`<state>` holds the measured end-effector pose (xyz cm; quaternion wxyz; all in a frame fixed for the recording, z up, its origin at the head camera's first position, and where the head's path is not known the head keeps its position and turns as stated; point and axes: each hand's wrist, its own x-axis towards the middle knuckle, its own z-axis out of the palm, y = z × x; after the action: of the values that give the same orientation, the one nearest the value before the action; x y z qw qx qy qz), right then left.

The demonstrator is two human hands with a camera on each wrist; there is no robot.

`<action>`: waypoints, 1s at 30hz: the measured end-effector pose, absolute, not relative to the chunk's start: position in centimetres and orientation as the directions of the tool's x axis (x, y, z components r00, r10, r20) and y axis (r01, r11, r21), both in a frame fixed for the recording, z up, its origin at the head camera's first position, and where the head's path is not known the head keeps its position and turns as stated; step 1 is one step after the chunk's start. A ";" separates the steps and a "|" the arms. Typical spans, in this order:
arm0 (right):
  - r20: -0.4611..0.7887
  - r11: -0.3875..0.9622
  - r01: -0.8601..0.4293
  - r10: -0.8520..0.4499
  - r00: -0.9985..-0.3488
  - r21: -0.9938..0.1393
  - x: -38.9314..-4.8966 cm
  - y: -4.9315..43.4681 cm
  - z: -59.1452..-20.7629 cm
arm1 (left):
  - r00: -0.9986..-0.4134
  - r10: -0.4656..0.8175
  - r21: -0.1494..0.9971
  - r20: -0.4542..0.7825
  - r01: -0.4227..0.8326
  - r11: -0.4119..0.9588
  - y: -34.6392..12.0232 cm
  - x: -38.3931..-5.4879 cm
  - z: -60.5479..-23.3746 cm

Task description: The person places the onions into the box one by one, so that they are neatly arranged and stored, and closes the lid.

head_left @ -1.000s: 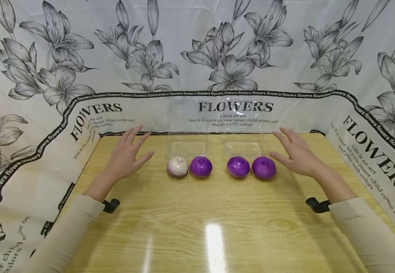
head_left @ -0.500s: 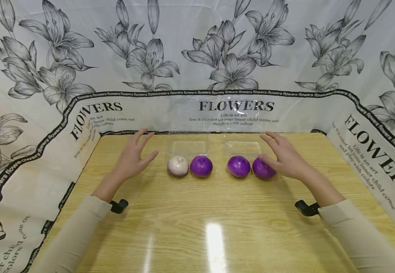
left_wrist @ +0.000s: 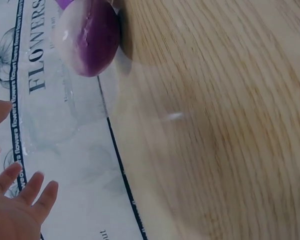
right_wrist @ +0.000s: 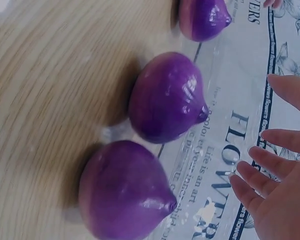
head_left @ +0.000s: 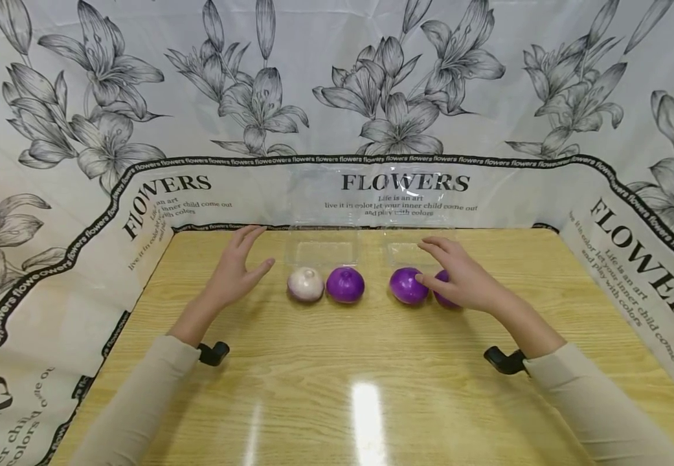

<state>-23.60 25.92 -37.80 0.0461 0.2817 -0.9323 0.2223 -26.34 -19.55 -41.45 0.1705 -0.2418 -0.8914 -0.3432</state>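
The rightmost onion (right_wrist: pixel 124 195), glossy purple and pointed, shows clearly in your right wrist view, part-hidden in the head view; your left hand (head_left: pixel 230 275) and right hand (head_left: pixel 461 278) spread loosely, empty

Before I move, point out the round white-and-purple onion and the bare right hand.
Round white-and-purple onion (head_left: pixel 305 285), head view: pale middle.
Bare right hand (head_left: pixel 461 277), head view: middle, near the thumb's base.

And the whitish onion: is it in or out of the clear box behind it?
Out: the whitish onion sits on the table, in front of the clear box.
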 end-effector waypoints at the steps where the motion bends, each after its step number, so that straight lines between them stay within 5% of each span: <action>1: 0.205 0.739 -0.546 -0.509 -0.836 -0.395 -23.6 25.7 -37.8 | -0.830 0.309 0.537 0.464 0.541 0.647 -19.5 -26.4 -41.5; 30: 0.129 0.687 -0.522 -0.538 -0.833 -0.505 -23.1 18.9 -39.1 | -0.955 0.158 0.841 0.251 0.296 0.453 -17.9 -27.3 -43.4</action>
<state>-23.13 18.93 -39.15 -0.0147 0.2886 -0.9183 0.2705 -27.34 -17.89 -43.37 0.0679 -0.1337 -0.8495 -0.5058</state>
